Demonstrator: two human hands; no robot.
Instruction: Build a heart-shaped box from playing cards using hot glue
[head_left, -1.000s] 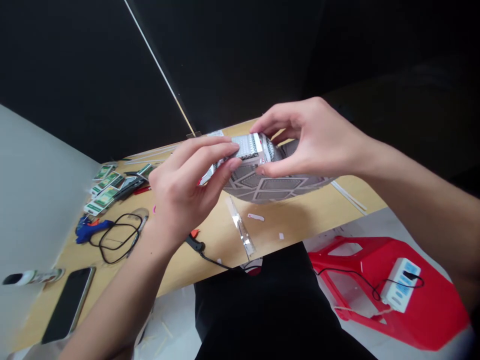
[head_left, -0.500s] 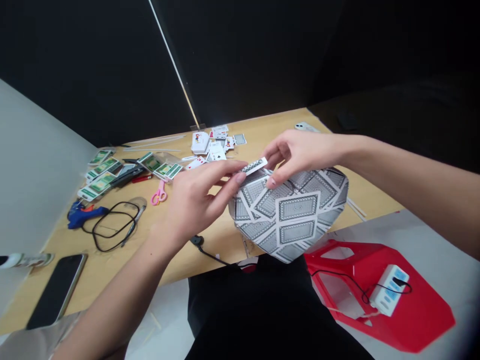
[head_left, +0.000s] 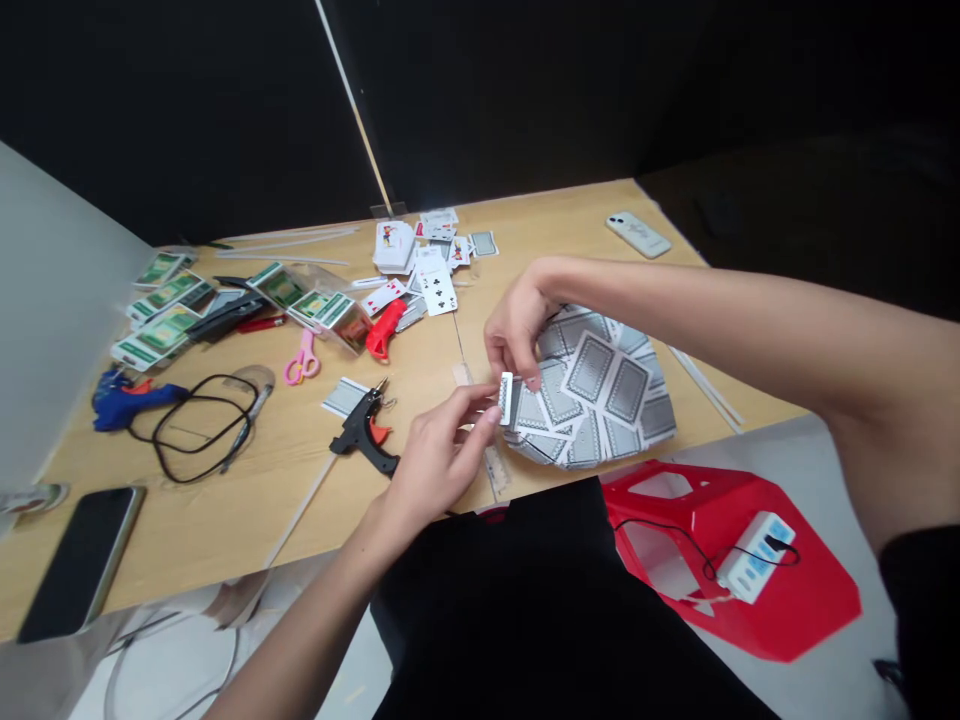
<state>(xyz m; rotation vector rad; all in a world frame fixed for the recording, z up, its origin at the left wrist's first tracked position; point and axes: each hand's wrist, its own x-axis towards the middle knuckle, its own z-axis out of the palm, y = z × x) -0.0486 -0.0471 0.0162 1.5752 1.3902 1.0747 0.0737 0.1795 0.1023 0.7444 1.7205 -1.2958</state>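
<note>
A rounded piece covered in overlapping grey-backed playing cards [head_left: 592,385] rests at the front of the table, close to my body. My right hand [head_left: 519,318] reaches over its far left edge, thumb and fingers gripping that edge. At the left end, a narrow playing card [head_left: 506,400] stands up on edge, seemingly bent. My left hand [head_left: 442,455] pinches this card between thumb and fingers. Just left of that hand lies a black glue gun [head_left: 360,432] with an orange trigger, its nozzle over a loose card [head_left: 345,397].
Behind lie loose playing cards [head_left: 435,280], a red-handled tool [head_left: 386,330], pink scissors [head_left: 302,360] and green card packs [head_left: 161,335]. A blue glue gun [head_left: 127,398] and a phone [head_left: 82,560] are at left. A red stool [head_left: 795,600] holds a power strip [head_left: 757,558].
The card-covered piece has turned and its outline looks different. Both hands have moved with it, the left one lower. The black glue gun and the red-handled tool have come into view.
</note>
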